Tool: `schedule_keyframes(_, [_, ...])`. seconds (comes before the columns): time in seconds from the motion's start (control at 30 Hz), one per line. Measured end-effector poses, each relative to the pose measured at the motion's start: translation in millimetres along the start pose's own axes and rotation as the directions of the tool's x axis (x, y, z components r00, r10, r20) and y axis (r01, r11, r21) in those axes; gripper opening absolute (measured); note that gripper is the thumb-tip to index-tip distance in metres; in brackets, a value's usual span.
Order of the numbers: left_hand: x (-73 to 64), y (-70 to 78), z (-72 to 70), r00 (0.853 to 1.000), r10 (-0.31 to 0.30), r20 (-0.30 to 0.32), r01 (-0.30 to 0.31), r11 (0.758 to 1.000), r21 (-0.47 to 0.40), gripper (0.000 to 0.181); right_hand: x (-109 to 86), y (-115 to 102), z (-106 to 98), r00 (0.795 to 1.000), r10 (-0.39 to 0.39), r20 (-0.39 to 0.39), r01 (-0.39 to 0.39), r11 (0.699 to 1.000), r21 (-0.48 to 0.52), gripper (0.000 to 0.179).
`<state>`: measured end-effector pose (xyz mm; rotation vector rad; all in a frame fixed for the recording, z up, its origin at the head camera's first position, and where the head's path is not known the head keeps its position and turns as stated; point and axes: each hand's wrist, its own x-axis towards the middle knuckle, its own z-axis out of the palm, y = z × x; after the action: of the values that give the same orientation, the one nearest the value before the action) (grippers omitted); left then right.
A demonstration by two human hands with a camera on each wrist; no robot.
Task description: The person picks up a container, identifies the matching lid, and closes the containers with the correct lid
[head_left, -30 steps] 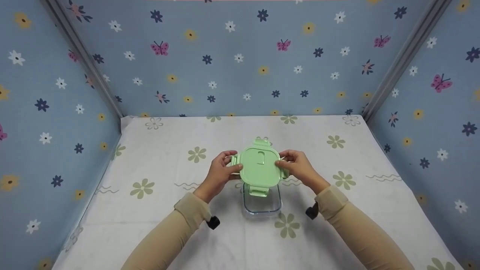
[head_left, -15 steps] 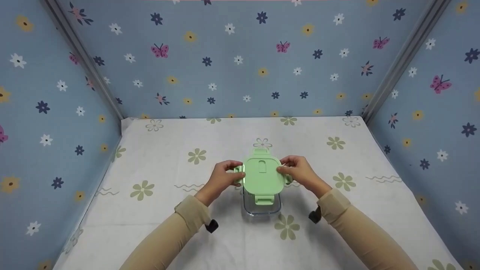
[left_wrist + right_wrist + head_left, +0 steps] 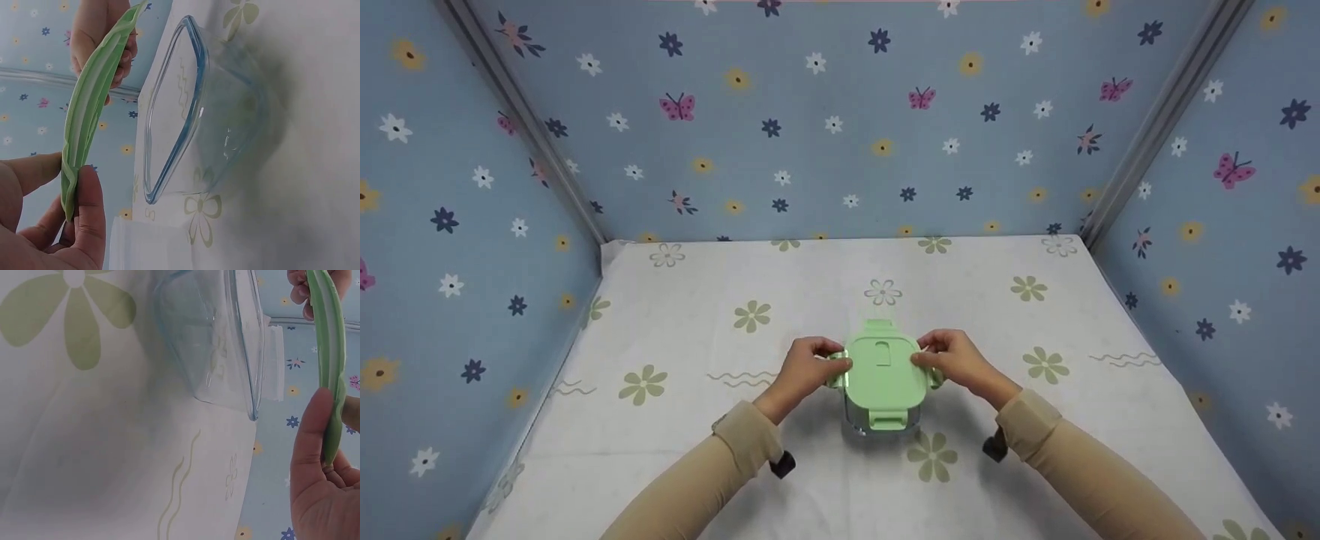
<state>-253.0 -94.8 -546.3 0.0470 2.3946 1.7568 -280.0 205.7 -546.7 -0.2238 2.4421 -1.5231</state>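
A light green plastic lid [image 3: 885, 373] with flip-out side latches is held level between both hands. Below it stands a clear glass food container [image 3: 230, 118] on the cloth; the wrist views show a gap between its rim and the lid. The left hand [image 3: 808, 371] pinches the lid's left side, thumb on top and fingers beneath. On the opposite side the right hand [image 3: 962, 362] pinches the lid's right edge the same way. From the head view the lid hides most of the container; only its near wall shows.
A white cloth [image 3: 675, 442] printed with green flowers covers the table. Blue floral panels [image 3: 840, 97] stand at the back and both sides, with grey poles at the corners. A pale translucent object [image 3: 149, 242] appears beyond the container in the wrist views.
Both hands have brought the lid down and nearer the person, so it now covers most of the container in the head view. The grip on the lid's two sides stays the same.
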Motion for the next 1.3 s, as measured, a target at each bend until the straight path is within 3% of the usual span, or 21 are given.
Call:
schedule_keyframes(0.53, [-7.7, -19.8, 7.8, 0.998, -0.028, 0.054, 0.025, 0.998, 0.055, 0.028, -6.0, 11.8, 8.2, 0.999, 0.014, 0.041, -0.013, 1.000, -0.021, 0.030])
schedule_keyframes(0.83, [-12.5, -24.4, 10.3, 0.999, -0.017, 0.052, 0.015, 0.999, 0.050, 0.026, -11.2, 16.7, 9.7, 0.998, -0.007, 0.070, 0.007, 1.000, -0.005, 0.032])
schedule_keyframes(1.3, [-13.9, -28.3, 12.7, 0.998, -0.023, 0.056, 0.019, 0.998, 0.059, 0.021, -10.2, 23.4, 13.6, 0.997, 0.031, 0.066, -0.030, 0.999, -0.027, 0.026])
